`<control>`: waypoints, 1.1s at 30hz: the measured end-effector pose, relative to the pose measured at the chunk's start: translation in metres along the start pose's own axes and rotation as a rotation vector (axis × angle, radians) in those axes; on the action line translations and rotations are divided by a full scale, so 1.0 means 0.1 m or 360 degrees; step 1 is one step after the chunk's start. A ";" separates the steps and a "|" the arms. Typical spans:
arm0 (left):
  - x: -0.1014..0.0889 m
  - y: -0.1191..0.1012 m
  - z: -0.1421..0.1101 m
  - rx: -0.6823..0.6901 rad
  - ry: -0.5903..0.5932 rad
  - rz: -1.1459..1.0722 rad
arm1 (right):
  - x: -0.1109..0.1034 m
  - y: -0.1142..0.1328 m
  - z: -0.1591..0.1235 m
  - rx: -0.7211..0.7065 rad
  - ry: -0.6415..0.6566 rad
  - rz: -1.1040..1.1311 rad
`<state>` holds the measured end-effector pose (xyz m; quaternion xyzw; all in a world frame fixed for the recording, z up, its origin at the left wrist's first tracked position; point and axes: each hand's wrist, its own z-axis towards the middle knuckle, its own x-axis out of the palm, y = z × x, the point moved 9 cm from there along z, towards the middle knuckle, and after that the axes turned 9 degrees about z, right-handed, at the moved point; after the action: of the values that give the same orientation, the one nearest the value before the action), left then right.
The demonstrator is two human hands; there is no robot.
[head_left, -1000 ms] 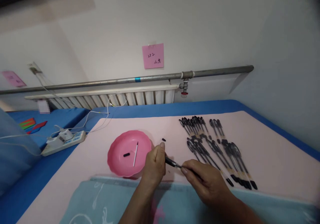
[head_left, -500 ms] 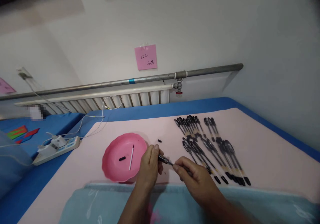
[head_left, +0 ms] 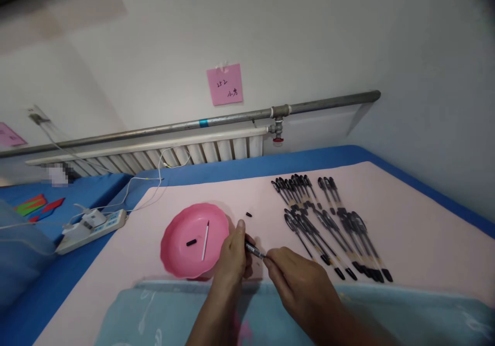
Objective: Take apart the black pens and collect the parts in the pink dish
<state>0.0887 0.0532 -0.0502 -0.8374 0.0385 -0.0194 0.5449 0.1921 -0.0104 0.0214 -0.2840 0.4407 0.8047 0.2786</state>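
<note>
Slanting above the pink worktop's (head_left: 419,222) near edge, a slim black-and-clear plastic pen (head_left: 254,250) runs from the left hand (head_left: 233,256), curled round its far end, to the right hand (head_left: 299,279), pinching the other.

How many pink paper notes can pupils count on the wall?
2: one whole note above the metal pipe, near the middle; one cropped note at the far left edge. More may lie outside the view.

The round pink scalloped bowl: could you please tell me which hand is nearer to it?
The left hand, close beside the round pink scalloped bowl; the right hand is farther off, beyond the left.
</note>
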 end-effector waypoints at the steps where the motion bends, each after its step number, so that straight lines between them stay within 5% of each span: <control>1: -0.01 0.00 0.00 0.0019 -0.0037 0.0005 | 0.01 -0.01 0.00 0.0032 0.0002 0.0048; 7: -0.02 -0.06 -0.02 0.0127 -0.0189 -0.0091 | 0.00 -0.10 0.03 0.0228 -0.0010 0.0377; 33: 0.00 -0.26 -0.06 0.0317 0.0013 -0.0095 | -0.09 -0.09 0.05 0.0037 0.0037 0.0521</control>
<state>0.0898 0.0578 -0.0241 -0.7799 0.0137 -0.0428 0.6243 0.2034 -0.0032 0.0247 -0.2145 0.4937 0.8308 0.1418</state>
